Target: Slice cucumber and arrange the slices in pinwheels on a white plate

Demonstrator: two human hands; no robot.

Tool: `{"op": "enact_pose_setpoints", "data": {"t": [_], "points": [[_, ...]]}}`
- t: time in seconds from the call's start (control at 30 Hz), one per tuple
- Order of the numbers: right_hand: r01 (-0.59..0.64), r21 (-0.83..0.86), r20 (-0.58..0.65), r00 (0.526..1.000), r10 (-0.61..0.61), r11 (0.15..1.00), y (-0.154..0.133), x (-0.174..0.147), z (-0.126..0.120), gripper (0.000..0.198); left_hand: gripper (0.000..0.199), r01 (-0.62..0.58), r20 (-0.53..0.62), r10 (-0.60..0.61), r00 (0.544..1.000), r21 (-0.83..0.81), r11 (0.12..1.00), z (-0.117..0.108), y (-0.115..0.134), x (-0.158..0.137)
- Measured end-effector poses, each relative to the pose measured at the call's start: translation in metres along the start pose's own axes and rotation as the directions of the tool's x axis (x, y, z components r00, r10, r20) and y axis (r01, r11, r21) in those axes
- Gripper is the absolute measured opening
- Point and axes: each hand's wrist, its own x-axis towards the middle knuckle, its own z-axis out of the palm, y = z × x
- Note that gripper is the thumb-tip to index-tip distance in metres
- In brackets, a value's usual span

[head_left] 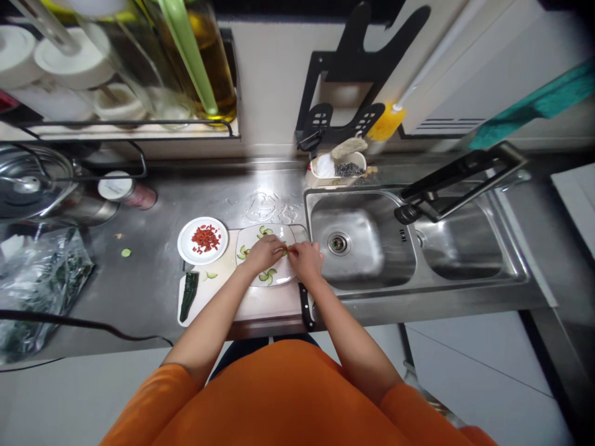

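Observation:
Both hands meet over the right part of a white square plate [274, 231]. My left hand [266, 253] has its fingertips pinched together. My right hand [307, 257] pinches right beside them, and whatever is between the fingers is too small to make out. Green cucumber slices [267, 276] are arranged in small fans around the plate, some partly hidden by the hands. A round white plate [184, 241] to the left holds red dried berries [205, 239], which look like goji berries. Under the plates lies a white cutting board [218, 296], with a piece of dark green cucumber [188, 296] on it.
A black-handled knife [305, 306] lies at the board's right end. The double sink [367, 238] with its black faucet [446, 179] is to the right. A plastic bag of greens [51, 285] and a jar [126, 190] stand left. A sponge holder [335, 173] sits behind the sink.

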Motion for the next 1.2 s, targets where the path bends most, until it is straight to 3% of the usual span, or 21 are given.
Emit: {"op": "enact_pose_setpoints", "data": {"t": [1.2], "points": [[-0.048,0.024,0.016,0.999,0.047,0.999,0.0042,-0.0005,-0.0035,0.027,0.018,-0.02,-0.045,0.021,0.999,0.016,1.0,0.0084,0.0,0.0025]]}}
